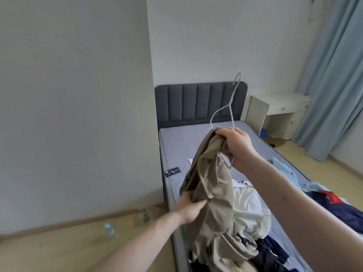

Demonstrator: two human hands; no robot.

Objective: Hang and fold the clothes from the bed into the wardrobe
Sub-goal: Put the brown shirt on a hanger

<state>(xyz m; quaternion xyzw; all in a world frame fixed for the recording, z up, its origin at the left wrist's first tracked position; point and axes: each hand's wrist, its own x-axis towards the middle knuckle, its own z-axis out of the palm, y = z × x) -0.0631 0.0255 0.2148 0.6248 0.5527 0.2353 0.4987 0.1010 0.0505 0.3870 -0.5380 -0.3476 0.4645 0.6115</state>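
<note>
Bed [176, 138]: one hanger [222, 109], one khaki garment [212, 185], two gripping hands.

Both bare forearms reached forward from the lower edge of the view. The right hand [238, 148] was raised highest — its fingers curled tight around a bunch of cloth and a thin wire, knuckles turned left, wrist bent slightly down. The left hand [189, 209] sat lower and nearer — thumb and fingers pinching a fold of the same cloth, palm facing right.
</note>
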